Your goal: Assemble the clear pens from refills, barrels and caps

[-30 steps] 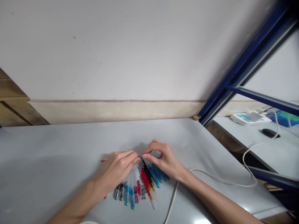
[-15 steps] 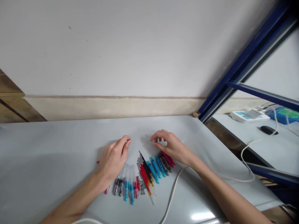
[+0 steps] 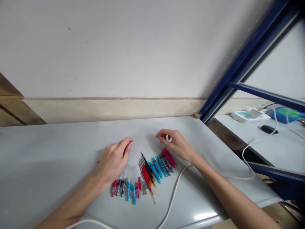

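Note:
My left hand (image 3: 115, 159) rests on the table with thumb and forefinger pinched together; what is between them, if anything, is too small to name. My right hand (image 3: 175, 143) curls just above the pens, its thumb and forefinger nearly meeting; I cannot make out anything in them. Below my left hand lie clear pen barrels (image 3: 128, 184) with red, black and blue grips. Beside them are small grey clips (image 3: 144, 187) and a row of ink refills (image 3: 148, 175). Blue pen parts (image 3: 157, 168), grey ones (image 3: 167, 165) and pink ones (image 3: 169, 157) lie under my right hand.
A small red piece (image 3: 98, 162) lies left of my left hand. A white cable (image 3: 175, 194) crosses the grey table (image 3: 59, 143). Beyond the blue metal frame (image 3: 221, 79) stand a power strip (image 3: 247, 116) and a black mouse (image 3: 269, 129).
My right hand has moved slightly up and away from the pink parts, its thumb and forefinger closing together. A pink-gripped barrel has come into line with the others below my left hand.

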Action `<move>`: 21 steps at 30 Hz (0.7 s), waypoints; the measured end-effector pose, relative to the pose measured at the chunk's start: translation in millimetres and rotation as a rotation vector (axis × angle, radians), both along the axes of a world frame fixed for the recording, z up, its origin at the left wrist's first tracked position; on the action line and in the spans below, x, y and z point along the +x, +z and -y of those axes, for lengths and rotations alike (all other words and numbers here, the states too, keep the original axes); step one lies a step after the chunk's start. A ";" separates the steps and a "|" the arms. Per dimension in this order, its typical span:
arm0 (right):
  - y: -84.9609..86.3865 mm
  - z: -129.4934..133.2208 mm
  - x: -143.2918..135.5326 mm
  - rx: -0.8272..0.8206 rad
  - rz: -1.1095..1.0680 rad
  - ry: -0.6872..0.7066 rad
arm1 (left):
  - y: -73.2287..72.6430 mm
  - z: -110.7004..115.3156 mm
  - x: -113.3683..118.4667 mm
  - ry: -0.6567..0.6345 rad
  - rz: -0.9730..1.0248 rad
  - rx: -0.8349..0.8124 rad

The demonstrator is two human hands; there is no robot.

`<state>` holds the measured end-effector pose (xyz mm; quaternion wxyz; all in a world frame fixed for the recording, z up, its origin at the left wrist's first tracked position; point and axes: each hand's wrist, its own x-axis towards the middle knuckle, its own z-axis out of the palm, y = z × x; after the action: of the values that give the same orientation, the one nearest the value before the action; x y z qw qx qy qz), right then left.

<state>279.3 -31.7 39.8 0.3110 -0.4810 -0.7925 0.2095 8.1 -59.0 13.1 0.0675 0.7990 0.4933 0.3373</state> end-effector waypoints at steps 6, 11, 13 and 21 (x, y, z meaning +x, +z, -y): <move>-8.6 -4.5 1.7 -0.010 -0.021 -0.016 | -2.5 -0.3 -0.9 -0.012 -0.062 -0.036; -19.3 -10.7 5.1 -0.019 -0.053 -0.035 | -0.2 -0.1 -3.4 -0.051 -0.052 -0.059; -21.4 -13.3 7.6 -0.015 -0.061 -0.041 | -0.8 -0.7 -4.9 -0.069 -0.056 -0.067; -21.7 -16.6 13.8 -0.046 -0.111 0.052 | -4.4 -4.6 -8.5 -0.044 -0.168 -0.037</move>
<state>293.1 -15.1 18.1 0.3378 -0.4549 -0.7812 0.2622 -0.4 -54.4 8.7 0.0481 0.8336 0.4859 0.2583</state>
